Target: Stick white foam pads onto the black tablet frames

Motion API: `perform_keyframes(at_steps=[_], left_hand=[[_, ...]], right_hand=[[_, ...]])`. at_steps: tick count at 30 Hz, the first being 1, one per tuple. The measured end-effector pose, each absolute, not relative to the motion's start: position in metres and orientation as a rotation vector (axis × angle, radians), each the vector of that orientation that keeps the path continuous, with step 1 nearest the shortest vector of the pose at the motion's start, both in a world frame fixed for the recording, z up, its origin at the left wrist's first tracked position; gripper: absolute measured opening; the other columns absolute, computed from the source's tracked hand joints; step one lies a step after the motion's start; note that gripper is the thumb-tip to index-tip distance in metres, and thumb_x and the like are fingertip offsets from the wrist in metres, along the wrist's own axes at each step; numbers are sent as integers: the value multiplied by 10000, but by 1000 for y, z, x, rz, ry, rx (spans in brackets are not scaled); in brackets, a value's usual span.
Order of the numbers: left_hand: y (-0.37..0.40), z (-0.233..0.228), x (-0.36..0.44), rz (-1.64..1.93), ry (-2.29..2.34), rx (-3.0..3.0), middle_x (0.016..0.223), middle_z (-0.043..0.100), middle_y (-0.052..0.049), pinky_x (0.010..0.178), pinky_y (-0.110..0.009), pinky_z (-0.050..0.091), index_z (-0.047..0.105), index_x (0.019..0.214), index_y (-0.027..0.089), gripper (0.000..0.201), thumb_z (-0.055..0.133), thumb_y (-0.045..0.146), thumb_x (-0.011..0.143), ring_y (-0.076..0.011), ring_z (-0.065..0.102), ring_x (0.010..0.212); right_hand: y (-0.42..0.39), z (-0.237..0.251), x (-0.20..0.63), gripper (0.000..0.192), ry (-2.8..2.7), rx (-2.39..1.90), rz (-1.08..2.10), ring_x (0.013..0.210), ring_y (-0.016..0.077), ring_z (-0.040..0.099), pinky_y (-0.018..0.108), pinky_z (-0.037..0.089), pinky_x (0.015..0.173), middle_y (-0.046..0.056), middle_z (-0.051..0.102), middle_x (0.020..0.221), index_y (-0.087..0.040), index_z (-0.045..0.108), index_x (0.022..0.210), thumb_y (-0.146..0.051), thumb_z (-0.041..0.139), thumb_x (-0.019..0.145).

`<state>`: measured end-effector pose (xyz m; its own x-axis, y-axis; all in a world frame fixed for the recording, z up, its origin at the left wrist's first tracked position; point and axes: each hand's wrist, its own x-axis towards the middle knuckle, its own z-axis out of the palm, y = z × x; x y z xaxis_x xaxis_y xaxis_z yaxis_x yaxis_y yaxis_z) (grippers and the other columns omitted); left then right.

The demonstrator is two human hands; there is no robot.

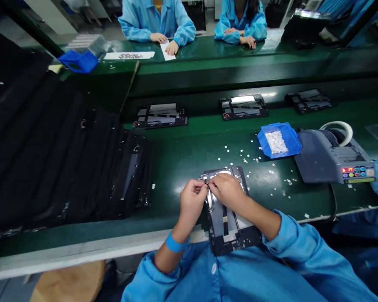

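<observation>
On the green surface (189, 155), beside a stack of black panels (66, 167), a dark tablet frame (229, 222) lies at the near edge, where the left hand (192, 201) and right hand (228, 191) meet, fingers pinched narrowly on a small part too tiny to identify.

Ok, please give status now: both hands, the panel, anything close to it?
Left hand and right hand pinching at top edge of dark panel. Panel flat at bench edge. White scraps and blue tray to the right.

Your green surface (189, 155) carries a blue tray (279, 140), a tape dispenser (329, 157), scattered white scraps (255, 161) and stacked black panels (66, 167).
</observation>
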<state>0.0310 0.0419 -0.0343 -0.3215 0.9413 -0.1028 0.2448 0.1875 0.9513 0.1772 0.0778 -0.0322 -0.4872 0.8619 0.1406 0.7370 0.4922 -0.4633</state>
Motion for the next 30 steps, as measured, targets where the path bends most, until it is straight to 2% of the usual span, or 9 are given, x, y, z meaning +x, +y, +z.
perform_keyframes(at_steps=[7,11,14,17,19,21,25,28,30], left_hand=[[38,-27,32,1119,1790,1411,823,769,-15,652,-259,520,673,770,224,57,625,213,799,-159,679,686],[40,-33,28,1133,1717,1262,803,761,-26,646,-262,524,661,756,213,51,645,255,783,-170,692,704],[44,-38,24,1161,1655,1092,799,751,-38,624,-259,512,632,741,205,119,686,308,765,-169,681,690],[47,-39,24,1163,1610,1025,741,722,-27,609,-251,491,621,737,201,144,701,320,753,-160,655,667],[47,-39,24,1168,1603,1018,713,706,-19,605,-249,486,630,748,199,147,705,326,752,-161,650,661],[45,-37,24,1157,1605,1047,729,715,-21,605,-252,492,662,797,195,149,704,334,764,-163,654,662],[35,-34,10,1095,1704,1259,830,758,-37,647,-267,515,729,917,205,172,665,352,855,-175,678,714],[30,-33,-8,1034,1841,1515,885,763,-45,701,-289,526,746,966,222,161,630,316,904,-190,686,755],[30,-35,-17,968,1837,1706,958,768,-59,775,-317,540,750,1015,232,172,616,268,914,-212,699,822]], right_hand=[[84,-32,174,165,-2353,-1337,420,808,218,625,308,451,765,66,680,803,-211,631,755,-106,573,869],[94,-26,177,170,-2302,-1315,526,761,199,594,297,422,721,36,654,750,-226,567,694,-82,561,785],[109,-7,219,139,-2098,-1367,503,742,185,580,289,411,702,22,636,736,-226,544,689,-116,538,774],[130,19,289,98,-1822,-1617,280,714,184,581,285,409,681,26,644,738,-218,578,719,-192,536,804],[141,33,326,166,-1693,-1904,81,690,207,578,300,396,665,45,633,681,-213,586,684,-270,553,837],[141,38,337,248,-1702,-2038,40,686,227,592,312,396,661,71,646,661,-206,608,663,-319,551,877],[115,22,280,173,-2061,-1644,510,822,214,683,291,455,742,78,768,919,-197,735,880,-247,571,903],[103,6,220,155,-2185,-1521,853,823,196,714,269,458,726,34,787,890,-222,765,908,-254,615,934],[106,0,192,190,-2224,-1568,924,792,202,718,270,445,689,37,785,831,-220,776,876,-333,643,953]])
